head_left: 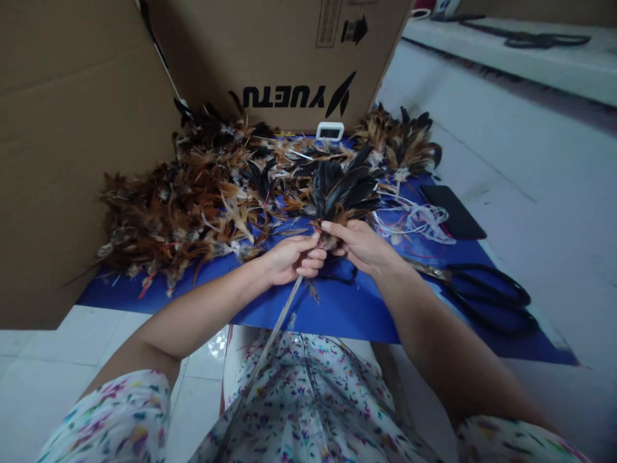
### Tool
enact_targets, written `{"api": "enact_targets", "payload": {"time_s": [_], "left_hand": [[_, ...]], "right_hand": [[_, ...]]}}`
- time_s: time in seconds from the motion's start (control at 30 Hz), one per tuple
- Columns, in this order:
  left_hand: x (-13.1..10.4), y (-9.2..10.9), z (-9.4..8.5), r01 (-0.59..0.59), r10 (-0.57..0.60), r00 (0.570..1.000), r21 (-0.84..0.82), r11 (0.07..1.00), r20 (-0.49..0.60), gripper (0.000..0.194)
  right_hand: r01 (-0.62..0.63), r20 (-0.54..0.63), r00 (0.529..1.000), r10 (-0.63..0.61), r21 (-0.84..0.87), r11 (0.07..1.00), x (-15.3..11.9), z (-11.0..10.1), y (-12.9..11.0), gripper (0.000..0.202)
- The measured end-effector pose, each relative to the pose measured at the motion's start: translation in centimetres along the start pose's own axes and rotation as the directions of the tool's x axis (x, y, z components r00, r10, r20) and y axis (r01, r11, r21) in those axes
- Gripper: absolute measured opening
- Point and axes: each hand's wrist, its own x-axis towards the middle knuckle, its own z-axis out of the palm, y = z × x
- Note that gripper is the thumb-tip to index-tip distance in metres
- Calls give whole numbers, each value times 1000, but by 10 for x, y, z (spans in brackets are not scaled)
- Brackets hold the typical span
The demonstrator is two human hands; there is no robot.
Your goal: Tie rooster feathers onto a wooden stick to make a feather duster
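A feather duster takes shape around a thin pale stick [283, 312] that slants from my lap up to my hands. My left hand [299, 258] is closed around the stick near its top. Long dark feathers [337, 190] fan out beyond my fingers, with brown fluff and a bit of red thread at their base. My right hand [362, 244] pinches that feather base, thumb and forefinger pressed together close to my left fingertips. My fingers hide just how the feathers meet the stick.
Brown feather bunches [164, 212] pile up on the blue tabletop [357, 315]. Scissors [486, 292], a dark phone [453, 212] and tangled white plastic strips [417, 218] lie at right. Cardboard boxes [284, 51] wall the left and back, behind a small white digital display [330, 132].
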Motion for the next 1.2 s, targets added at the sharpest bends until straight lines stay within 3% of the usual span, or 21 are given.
{"api": "enact_targets", "payload": {"time_s": [0.17, 0.23, 0.3, 0.33, 0.37, 0.43, 0.47, 0.5, 0.6, 0.7, 0.8, 0.9, 0.97, 1.07, 1.13, 1.2], "left_hand": [[1, -1, 0, 4, -4, 1000, 11, 1000, -18, 28], [1, -1, 0, -9, 9, 999, 10, 1000, -44, 28], [2, -1, 0, -22, 23, 997, 8, 1000, -70, 27], [3, -1, -1, -26, 27, 996, 10, 1000, -82, 27], [4, -1, -1, -26, 27, 995, 14, 1000, -93, 28], [7, -2, -3, -19, 21, 993, 20, 1000, -113, 28], [8, -2, -4, -14, 17, 992, 23, 1000, -124, 28], [10, -3, -4, -13, 16, 991, 25, 1000, -136, 28], [11, -3, -4, -16, 22, 986, 38, 999, -168, 28], [12, -4, -3, -22, 32, 984, 61, 998, -175, 29], [13, -6, -4, -19, 29, 988, 70, 997, -150, 29], [14, -6, -5, -11, 19, 992, 63, 998, -129, 29], [13, -6, -4, -8, 16, 992, 62, 998, -128, 29], [12, -4, -3, -7, 16, 991, 65, 998, -136, 30], [12, -3, -3, -7, 17, 990, 66, 998, -141, 31], [12, -4, -4, -8, 17, 990, 59, 998, -142, 32]], "right_hand": [[-1, -2, 1000, 0, -110, 994, -1, 0, 0, 49], [3, -46, 999, -17, -290, 957, -3, -4, -3, 50], [52, -156, 974, -165, -553, 831, -7, -9, -10, 46], [99, -203, 928, -313, -677, 730, -10, -11, -15, 41], [148, -218, 851, -477, -773, 617, -12, -12, -20, 33], [241, -136, 687, -714, -884, 400, -16, -7, -33, 23], [287, -57, 641, -766, -907, 309, -16, -1, -39, 21], [338, 42, 634, -772, -913, 228, -15, 7, -46, 19], [480, 326, 697, -638, -874, 77, 2, 41, -63, 14], [487, 439, 789, -430, -874, 0, 37, 77, -70, 18], [392, 406, 886, -223, -914, -107, 75, 101, -64, 19], [244, 263, 962, -68, -947, -210, 100, 114, -52, 31], [177, 186, 983, -12, -951, -255, 108, 119, -46, 37], [153, 152, 988, 21, -952, -267, 111, 122, -42, 29], [160, 162, 987, 13, -959, -233, 110, 120, -43, 20], [170, 173, 985, -6, -975, -139, 108, 115, -47, 10]]}}
